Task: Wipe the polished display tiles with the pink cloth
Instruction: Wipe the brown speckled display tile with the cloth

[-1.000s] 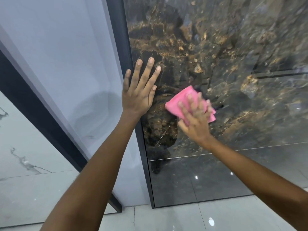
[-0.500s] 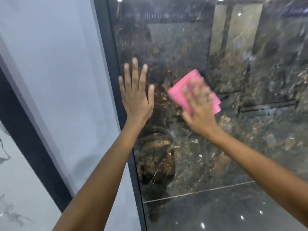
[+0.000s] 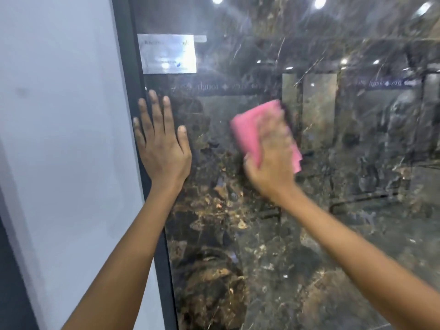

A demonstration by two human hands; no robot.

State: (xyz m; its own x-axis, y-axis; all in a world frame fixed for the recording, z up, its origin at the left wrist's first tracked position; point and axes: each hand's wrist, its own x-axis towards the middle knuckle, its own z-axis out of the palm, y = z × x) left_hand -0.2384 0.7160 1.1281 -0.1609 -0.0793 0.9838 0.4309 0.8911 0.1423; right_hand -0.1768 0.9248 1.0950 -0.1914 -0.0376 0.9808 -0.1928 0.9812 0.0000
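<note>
Pressing the folded pink cloth [image 3: 247,132] flat against the dark, gold-veined polished display tile [image 3: 309,234], the right hand [image 3: 271,158] lies over the cloth with its fingers spread on top; the hand is blurred, so whether the thumb hooks the cloth's lower edge cannot be told. The cloth sits at mid-height on the tile, to the right of the dark vertical frame strip [image 3: 128,67] and below and right of the pale rectangular label sticker [image 3: 167,53].

The left hand [image 3: 163,148] rests palm-flat on the tile's left margin, fingers straight and together, holding nothing, its little finger over the frame strip. This placement most likely braces the body (and may steady the upright panel) while the other hand applies wiping pressure. A flat palm on the cloth spreads that pressure evenly, which suits a glossy surface.

A plain pale grey panel [image 3: 59,139] stands to the left of the frame strip. Ceiling lights reflect in the tile's upper area.
</note>
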